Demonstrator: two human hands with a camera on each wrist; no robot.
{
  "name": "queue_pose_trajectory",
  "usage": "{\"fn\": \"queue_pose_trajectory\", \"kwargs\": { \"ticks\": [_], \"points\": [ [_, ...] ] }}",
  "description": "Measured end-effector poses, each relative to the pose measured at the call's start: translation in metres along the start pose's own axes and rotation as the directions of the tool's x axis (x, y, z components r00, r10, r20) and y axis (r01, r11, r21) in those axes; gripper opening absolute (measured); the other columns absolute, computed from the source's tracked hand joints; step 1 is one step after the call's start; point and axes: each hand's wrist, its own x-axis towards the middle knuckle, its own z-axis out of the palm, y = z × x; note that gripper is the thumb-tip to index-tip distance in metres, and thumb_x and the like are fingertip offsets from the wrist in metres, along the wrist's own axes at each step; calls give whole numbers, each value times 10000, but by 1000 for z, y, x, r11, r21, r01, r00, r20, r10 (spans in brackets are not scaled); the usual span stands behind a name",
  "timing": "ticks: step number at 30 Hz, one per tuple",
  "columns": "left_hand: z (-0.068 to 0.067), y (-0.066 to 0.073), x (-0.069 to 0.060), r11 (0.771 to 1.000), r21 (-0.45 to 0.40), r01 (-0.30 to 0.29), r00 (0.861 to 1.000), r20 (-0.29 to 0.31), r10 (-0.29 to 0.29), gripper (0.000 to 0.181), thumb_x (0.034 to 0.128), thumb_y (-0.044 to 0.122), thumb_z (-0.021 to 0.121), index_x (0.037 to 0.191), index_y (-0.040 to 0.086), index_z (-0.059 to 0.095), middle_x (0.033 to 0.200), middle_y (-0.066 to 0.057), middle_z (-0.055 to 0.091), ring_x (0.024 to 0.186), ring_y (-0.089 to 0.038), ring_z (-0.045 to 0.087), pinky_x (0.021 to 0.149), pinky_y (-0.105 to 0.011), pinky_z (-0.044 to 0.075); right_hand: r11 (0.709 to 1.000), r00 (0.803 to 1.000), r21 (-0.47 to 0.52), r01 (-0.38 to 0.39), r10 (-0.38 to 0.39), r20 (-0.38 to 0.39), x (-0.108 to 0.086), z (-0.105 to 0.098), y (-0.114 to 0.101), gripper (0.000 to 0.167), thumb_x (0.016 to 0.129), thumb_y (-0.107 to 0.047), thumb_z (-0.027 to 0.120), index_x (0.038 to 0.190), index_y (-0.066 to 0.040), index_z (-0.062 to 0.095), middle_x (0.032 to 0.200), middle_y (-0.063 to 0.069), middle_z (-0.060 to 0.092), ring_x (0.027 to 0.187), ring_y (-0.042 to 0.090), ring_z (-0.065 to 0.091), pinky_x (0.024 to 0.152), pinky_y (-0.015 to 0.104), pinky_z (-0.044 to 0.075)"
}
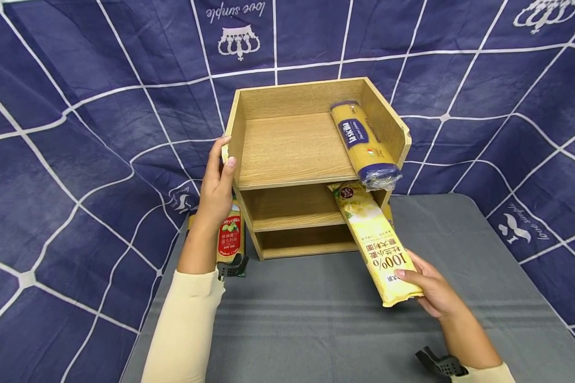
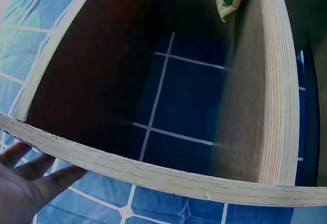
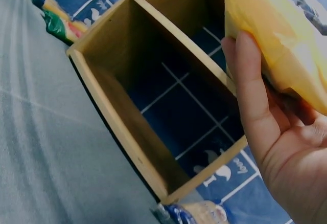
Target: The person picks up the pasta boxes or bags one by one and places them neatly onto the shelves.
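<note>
My right hand point(image 1: 433, 287) grips the near end of a yellow packet point(image 1: 376, 242), thumb on top; its far end lies in the opening of the middle shelf, at the right side. In the right wrist view the fingers of my right hand point(image 3: 276, 111) lie under the packet point(image 3: 276, 35). My left hand point(image 1: 218, 186) holds the front edge of the left side panel of the wooden shelf point(image 1: 287, 146). The left wrist view shows my left hand point(image 2: 30, 183) with its fingertips at the panel's edge point(image 2: 117, 165).
A pasta packet with blue ends point(image 1: 361, 141) lies on the top board, at the right. Another packet with a red label point(image 1: 230, 234) stands left of the shelf. More packets point(image 3: 61, 24) show beside it in the right wrist view. Blue cloth point(image 1: 172, 58) hangs behind.
</note>
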Motion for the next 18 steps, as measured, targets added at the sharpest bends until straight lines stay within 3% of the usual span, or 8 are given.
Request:
{"fn": "queue_pose_trajectory", "kwargs": {
  "ticks": [7,15,18],
  "points": [
    [0,-1,0,1000,-10,-8,1000,2,8,445,1072,78,410,1505,8,337,1501,-253,380,1303,-329,431,1073,-271,320,1000,996,-30,6,-9,-89,11,8,1,474,1035,64,362,1440,-182,384,1160,28,716,960,166,741,743,297,607],
    [0,-1,0,1000,-19,1,1000,7,-1,445,1070,77,412,1505,21,333,1503,-240,385,1310,-324,433,1068,-275,330,999,975,-53,-2,-9,-220,25,18,1,449,1034,30,431,1453,-79,311,1121,-1,735,919,135,745,729,269,601],
    [-2,-17,4,1000,-12,-20,1000,2,20,443,1077,119,424,1515,95,362,1501,-175,410,1301,-262,448,1072,-282,335,999,969,-44,-4,-7,-246,30,21,0,397,1035,23,438,1403,-103,361,1095,3,741,898,132,748,718,270,602]
  ]
}}
